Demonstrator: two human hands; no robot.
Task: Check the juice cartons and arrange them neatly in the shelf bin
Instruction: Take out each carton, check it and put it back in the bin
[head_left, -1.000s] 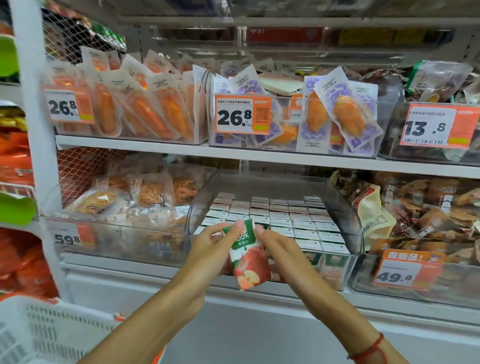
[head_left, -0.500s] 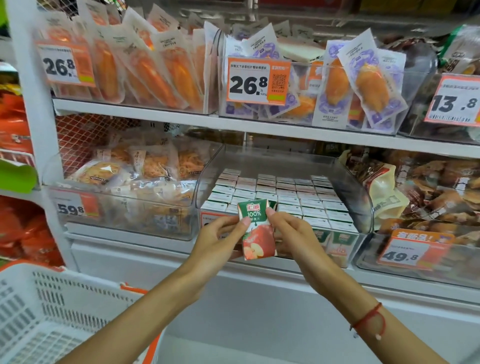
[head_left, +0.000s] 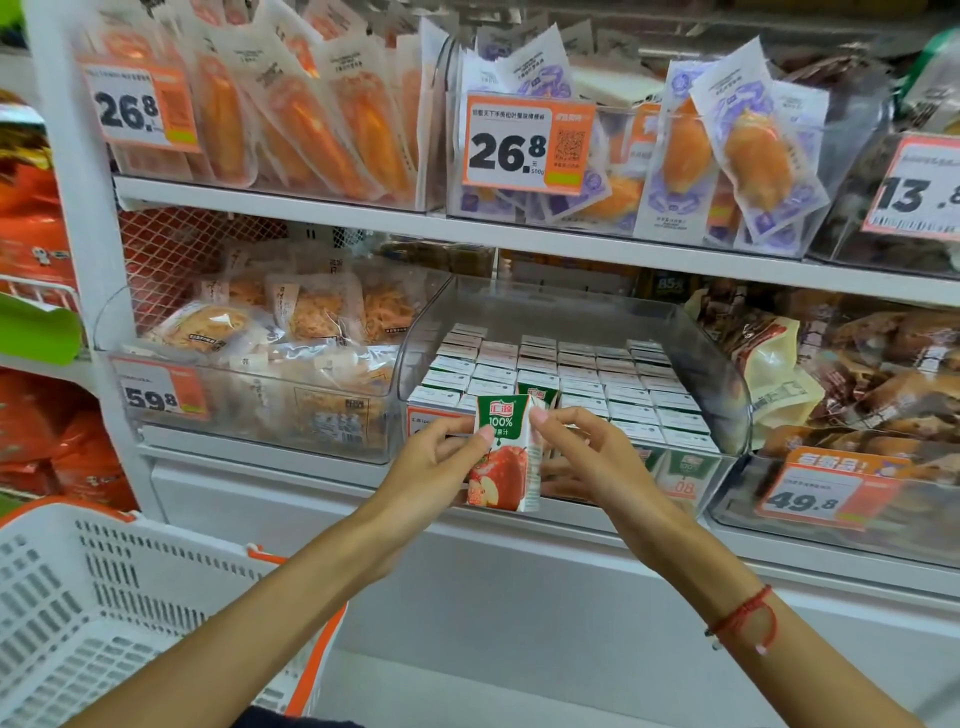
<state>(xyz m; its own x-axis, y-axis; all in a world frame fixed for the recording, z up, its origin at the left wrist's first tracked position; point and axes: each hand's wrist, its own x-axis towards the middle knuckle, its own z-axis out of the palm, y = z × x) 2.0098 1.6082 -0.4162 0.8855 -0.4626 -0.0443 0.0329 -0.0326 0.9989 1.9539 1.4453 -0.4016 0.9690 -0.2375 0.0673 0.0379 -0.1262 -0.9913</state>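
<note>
We hold one juice carton (head_left: 503, 457) upright in front of the clear shelf bin (head_left: 727, 384), its green top level with the bin's front edge and its apple-printed face toward the camera. Our left hand (head_left: 434, 467) grips the carton from its left side, thumb on the printed face near the top. Our right hand (head_left: 592, 457) pinches the carton's upper right corner with curled fingertips; the remaining fingers sit behind the right edge. The carton does not rest on the shelf; both hands carry it.

Inside the bin, rows of cartons (head_left: 571, 374) stand packed edge to edge, white tops up. One carton (head_left: 537, 391) just behind the held one stands higher than its neighbours and shows its green face.

A red cord bracelet (head_left: 748, 616) circles the right wrist. A white basket (head_left: 104, 613) with orange trim sits at lower left.
</note>
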